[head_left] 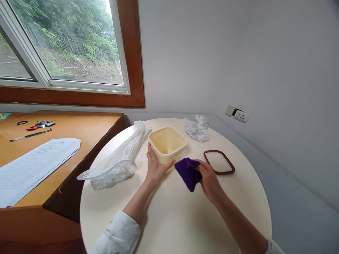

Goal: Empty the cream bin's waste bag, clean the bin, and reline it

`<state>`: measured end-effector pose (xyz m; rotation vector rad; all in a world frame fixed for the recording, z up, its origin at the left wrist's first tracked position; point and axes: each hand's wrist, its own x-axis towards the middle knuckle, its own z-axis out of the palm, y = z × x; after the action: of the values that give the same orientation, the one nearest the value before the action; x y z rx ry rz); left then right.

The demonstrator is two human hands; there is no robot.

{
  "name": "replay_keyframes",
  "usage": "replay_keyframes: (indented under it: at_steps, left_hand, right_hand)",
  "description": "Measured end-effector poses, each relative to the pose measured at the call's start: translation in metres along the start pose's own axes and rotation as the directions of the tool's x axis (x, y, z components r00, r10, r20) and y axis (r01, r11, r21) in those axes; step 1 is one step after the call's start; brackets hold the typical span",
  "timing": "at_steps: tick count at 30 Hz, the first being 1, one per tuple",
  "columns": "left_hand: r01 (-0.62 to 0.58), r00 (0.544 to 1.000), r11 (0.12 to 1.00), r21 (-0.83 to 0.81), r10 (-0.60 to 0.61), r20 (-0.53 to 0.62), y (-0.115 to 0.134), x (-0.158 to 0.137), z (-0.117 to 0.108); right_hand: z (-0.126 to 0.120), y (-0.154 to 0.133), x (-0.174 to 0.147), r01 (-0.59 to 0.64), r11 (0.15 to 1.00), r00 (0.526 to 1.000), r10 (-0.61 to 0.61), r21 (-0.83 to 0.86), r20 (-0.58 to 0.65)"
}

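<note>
A pale yellow, square plastic bin (pixel 166 159) with rounded corners stands on the round white table, its open top facing up. My left hand (pixel 156 165) grips its near left side, thumb across the front and fingers around the left wall. Beside it on the right, my right hand (pixel 209 178) holds a folded purple cloth (pixel 188 173) just off the bin's near right corner. Whether the cloth touches the bin I cannot tell. To the right of this hand lies a brown, square-shaped rim (pixel 232 172) flat on the table.
A crumpled clear plastic bag (pixel 113 169) covers the table's left part. A knotted white bag (pixel 198 130) sits at the back. On the wooden desk (pixel 90 125) are papers (pixel 39 165), a pen (pixel 30 135) and keys (pixel 42 124). Wall sockets (pixel 241 115) are at right.
</note>
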<state>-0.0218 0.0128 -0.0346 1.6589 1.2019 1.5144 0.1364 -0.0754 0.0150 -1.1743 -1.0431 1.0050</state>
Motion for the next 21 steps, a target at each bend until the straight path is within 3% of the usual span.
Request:
replay_keyframes:
  at_steps: [2,4,7,10,13,16,21]
  left_hand:
    - [0.022,0.999,1.0,0.016,-0.023,0.043,-0.003,0.002,-0.002]
    - [0.006,0.997,1.0,0.021,-0.008,0.073,-0.005,0.004,-0.003]
    - [-0.056,0.995,0.998,0.01,0.055,0.089,-0.005,0.004,-0.005]
    - [-0.07,0.995,0.997,0.018,0.069,0.067,-0.005,0.003,-0.004]
    - [-0.076,0.997,0.993,0.096,0.074,0.025,-0.007,0.003,-0.003]
    - [-0.105,0.994,0.978,0.181,0.107,-0.001,-0.01,0.003,-0.003]
    - [-0.113,0.987,0.946,0.304,0.142,-0.073,-0.018,0.005,-0.004]
  right_hand:
    - [-0.023,-0.001,0.014,-0.083,0.996,0.993,0.084,0.019,-0.08]
    - [-0.049,0.001,0.03,-0.082,0.996,0.982,0.076,-0.03,-0.172]
    - [-0.088,0.009,0.057,0.018,0.978,0.946,-0.084,-0.208,-0.312]
    - [-0.115,0.018,0.084,0.114,0.901,0.896,-0.276,-0.42,-0.349]
    - [-0.126,0.03,0.1,0.119,0.721,0.884,-0.39,-0.683,-0.258]
    - [-0.124,0.047,0.103,0.105,0.489,0.918,-0.382,-0.866,-0.104]
    - [-0.11,0.076,0.094,0.098,0.372,0.965,-0.263,-0.923,-0.003]
